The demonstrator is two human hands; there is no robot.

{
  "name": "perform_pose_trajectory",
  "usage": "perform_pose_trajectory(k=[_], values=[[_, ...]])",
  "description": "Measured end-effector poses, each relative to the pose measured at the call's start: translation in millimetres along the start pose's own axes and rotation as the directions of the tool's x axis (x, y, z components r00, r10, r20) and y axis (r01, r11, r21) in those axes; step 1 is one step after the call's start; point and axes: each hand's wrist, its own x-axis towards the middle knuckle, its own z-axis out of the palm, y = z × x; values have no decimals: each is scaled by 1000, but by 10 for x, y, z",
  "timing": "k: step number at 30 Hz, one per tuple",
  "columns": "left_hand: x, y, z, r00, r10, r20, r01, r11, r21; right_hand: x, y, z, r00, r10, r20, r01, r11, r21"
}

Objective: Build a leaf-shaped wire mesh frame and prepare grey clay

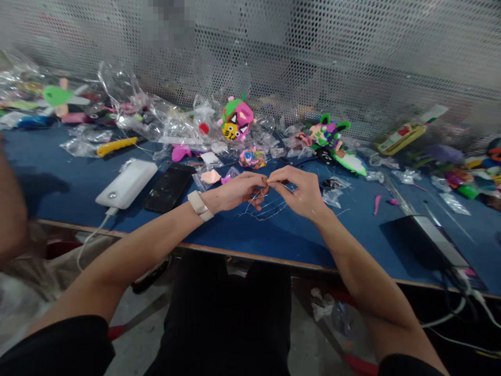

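Note:
Thin silvery wire (270, 213), bent into loose loops, hangs between my hands above the blue table. My left hand (245, 189), with a pale band on its wrist, pinches the wire from the left. From the other side my right hand (297, 190) grips it too, its fingertips meeting those of the left. Just beyond them sits a small multicoloured clay lump (252, 157). Pieces of peach clay (211, 176) and purple clay (230, 175) lie on plastic near my left hand. Exactly how the wire is joined at my fingertips is too small to see.
A white power bank (127, 184) and a black phone (169, 188) lie left; a dark device with cables (434, 243) is right. Clay figures, including a colourful ball (237, 120), a yellow cutter (117, 147) and plastic wrappers line the mesh panel (274, 57). Another person's arm (11, 203) shows far left.

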Motion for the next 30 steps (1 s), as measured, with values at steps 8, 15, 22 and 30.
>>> perform_pose_trajectory(k=[8, 15, 22, 30], values=[[37, -20, -21, 961, 187, -202, -136, 961, 243, 22, -29, 30, 985, 137, -104, -134, 990, 30], [-55, -64, 12, 744, 667, -44, -322, 416, 851, 17, 58, 47, 961, 217, -170, -201, 974, 102], [10, -191, -60, 621, 771, 142, -289, 56, 956, 23, 28, 73, 965, 170, -200, -156, 984, 86], [5, -176, -20, 618, 745, 252, -150, -202, 968, 16, 62, 110, 972, 27, -235, -40, 998, -51]])
